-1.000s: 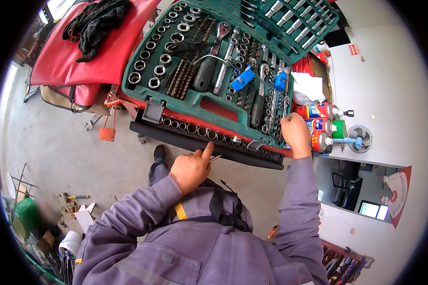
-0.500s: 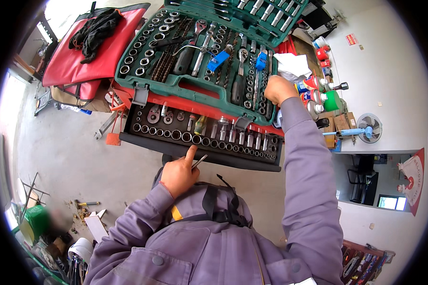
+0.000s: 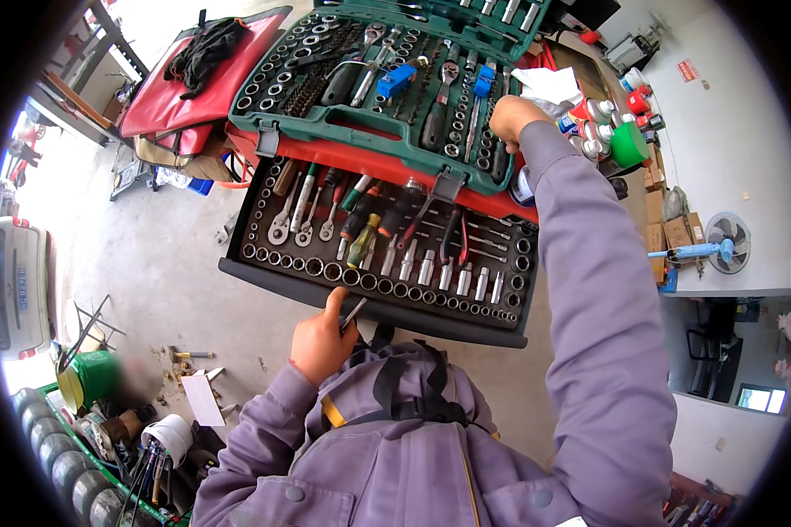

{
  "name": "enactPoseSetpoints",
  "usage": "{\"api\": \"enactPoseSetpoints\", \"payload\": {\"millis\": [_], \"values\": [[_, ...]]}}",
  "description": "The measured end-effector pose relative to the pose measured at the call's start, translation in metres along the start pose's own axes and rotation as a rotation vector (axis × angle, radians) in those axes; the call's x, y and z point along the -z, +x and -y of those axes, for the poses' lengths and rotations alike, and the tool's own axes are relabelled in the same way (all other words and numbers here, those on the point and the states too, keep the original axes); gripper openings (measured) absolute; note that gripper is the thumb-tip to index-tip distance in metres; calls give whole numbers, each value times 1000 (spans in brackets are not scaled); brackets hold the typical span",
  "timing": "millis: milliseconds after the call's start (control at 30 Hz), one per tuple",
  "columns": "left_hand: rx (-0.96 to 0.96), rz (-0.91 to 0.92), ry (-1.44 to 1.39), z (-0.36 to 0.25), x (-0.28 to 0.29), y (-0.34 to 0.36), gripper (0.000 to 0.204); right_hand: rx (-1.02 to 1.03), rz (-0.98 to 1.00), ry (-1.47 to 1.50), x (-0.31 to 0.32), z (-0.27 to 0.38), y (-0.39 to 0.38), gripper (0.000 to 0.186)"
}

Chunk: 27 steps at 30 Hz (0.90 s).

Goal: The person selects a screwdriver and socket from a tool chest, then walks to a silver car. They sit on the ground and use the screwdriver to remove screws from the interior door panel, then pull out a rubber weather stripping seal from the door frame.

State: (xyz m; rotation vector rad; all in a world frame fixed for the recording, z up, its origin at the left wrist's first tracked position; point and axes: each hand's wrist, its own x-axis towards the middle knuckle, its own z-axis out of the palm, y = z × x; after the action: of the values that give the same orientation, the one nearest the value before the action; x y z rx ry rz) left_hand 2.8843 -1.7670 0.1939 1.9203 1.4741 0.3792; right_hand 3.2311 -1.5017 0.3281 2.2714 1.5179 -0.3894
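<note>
My left hand (image 3: pixel 320 338) holds a slim metal tool (image 3: pixel 355 311) in curled fingers, its index finger raised against the black front of the open drawer (image 3: pixel 377 312). The drawer holds rows of sockets, ratchets, screwdrivers and pliers (image 3: pixel 454 235). Above it, the open green socket case (image 3: pixel 369 123) lies on the red tool cabinet (image 3: pixel 329 149), with sockets, ratchets, bits and two small blue items (image 3: pixel 396 80) inside. My right hand (image 3: pixel 513 118) is closed at the case's right edge; what its fingers grip is hidden.
Red padded covers (image 3: pixel 158 105) with dark cloth lie at the upper left. Spray cans and a green can (image 3: pixel 628 145) stand at the right, beside a fan (image 3: pixel 725 241) and cartons. A bucket (image 3: pixel 165 439), clutter and a white car (image 3: pixel 18 290) are at the left.
The drawer, barely showing one second ago, has slid outward toward me, exposing its tools. My left hand stays at its front. My right arm reaches farther forward along the case's right side.
</note>
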Motion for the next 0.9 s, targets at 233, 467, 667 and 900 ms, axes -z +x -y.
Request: {"api": "enactPoseSetpoints", "payload": {"millis": [233,467,667,900], "values": [[43,-23,46,-8,3,-14,42,561,-558,340,-41,10,-127,22],[-6,-21,108,-18,2,-5,37,585,-248,528,-205,-12,-128,22],[21,59,189,-19,8,2,35,649,-156,595,-225,20,-115,39],[27,76,213,-21,8,4,35,613,-132,483,-215,53,-108,27]]}}
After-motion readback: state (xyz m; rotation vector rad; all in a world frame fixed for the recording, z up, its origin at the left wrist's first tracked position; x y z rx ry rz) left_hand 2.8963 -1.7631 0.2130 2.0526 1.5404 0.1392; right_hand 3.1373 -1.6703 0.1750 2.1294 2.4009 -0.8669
